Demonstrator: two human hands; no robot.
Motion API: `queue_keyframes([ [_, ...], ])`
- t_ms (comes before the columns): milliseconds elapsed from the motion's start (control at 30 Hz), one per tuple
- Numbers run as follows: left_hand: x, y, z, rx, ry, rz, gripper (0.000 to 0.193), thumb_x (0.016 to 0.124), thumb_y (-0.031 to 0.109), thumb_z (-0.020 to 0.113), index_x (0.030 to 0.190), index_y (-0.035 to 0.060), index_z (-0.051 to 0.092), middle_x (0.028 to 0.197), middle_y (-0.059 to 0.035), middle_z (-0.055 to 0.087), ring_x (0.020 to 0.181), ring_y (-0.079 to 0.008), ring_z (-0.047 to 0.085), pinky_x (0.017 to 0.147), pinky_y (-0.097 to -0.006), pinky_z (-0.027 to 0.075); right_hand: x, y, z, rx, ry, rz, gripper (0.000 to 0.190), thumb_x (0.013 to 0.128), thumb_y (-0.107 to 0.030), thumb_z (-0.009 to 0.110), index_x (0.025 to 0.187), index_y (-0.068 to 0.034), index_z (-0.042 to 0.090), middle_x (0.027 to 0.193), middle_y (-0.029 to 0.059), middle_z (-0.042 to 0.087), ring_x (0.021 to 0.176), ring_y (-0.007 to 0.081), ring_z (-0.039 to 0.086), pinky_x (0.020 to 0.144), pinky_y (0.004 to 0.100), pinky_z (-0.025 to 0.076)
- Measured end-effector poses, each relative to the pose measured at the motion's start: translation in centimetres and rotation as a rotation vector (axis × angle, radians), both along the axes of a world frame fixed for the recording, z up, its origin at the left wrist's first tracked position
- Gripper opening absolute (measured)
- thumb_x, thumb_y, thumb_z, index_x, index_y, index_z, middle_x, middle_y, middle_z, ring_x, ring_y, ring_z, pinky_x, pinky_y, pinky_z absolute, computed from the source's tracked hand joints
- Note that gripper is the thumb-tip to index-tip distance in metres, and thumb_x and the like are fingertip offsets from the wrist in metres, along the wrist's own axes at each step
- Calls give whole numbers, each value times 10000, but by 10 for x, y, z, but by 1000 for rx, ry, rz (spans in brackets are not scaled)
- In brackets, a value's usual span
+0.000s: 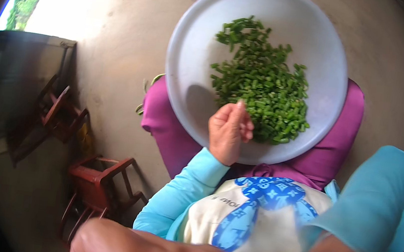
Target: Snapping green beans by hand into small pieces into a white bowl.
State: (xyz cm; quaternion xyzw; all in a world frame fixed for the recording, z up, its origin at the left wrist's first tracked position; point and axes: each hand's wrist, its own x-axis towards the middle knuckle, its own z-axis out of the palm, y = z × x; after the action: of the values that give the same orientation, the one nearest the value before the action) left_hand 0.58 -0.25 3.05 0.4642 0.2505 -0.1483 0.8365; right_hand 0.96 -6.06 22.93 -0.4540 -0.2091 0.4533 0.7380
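Note:
A wide, pale round basin (192,22) rests across my lap. Cut pieces of a green vegetable (264,84), short and stalk-like, lie heaped in it. My left hand (228,127) is over the near left part of the basin, beside the heap, with its fingers curled and the thumb upward. Whether anything small is between those fingers cannot be made out. Close to the camera, my right hand (126,247) reaches across my chest at the bottom of the view, large and blurred. Its fingers are mostly cut off by the frame's lower edge.
A reddish-brown wooden stool (94,173) stands on the floor at the lower left. Another wooden piece of furniture (62,109) is behind it, near a dark panel (24,66). Bright daylight enters at the upper left. Green strands hang by my left knee.

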Motion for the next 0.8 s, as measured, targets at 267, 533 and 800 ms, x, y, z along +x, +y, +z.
queue_keyframes([
  [267, -6, 3, -9, -11, -159, 31, 255, 844, 135, 601, 1069, 50, 518, 682, -5, 558, 504, -62, 480, 416, -189, 360, 92, -49, -149, -565, -757, -607, 48, 734, -27, 603, 766, 2, 623, 685, 74, 613, 635, 88, 559, 581, 268, 464],
  [533, -6, 7, 1, -25, -27, -63, 130, 843, 135, 605, 943, 68, 556, 651, 2, 537, 485, -59, 452, 414, -182, 341, 132, -92, -220, -1102, -1248, -582, 170, 705, -56, 666, 873, -37, 646, 772, 129, 595, 727, 241, 594, 684, 316, 474],
  [800, -6, 6, -5, -56, -67, -82, 171, 885, 174, 557, 987, 36, 556, 728, -18, 568, 565, -72, 506, 486, -183, 391, 96, -104, -174, -571, -116, -338, 125, 839, -92, 597, 876, 19, 641, 735, 30, 629, 582, 55, 549, 522, 198, 462],
])
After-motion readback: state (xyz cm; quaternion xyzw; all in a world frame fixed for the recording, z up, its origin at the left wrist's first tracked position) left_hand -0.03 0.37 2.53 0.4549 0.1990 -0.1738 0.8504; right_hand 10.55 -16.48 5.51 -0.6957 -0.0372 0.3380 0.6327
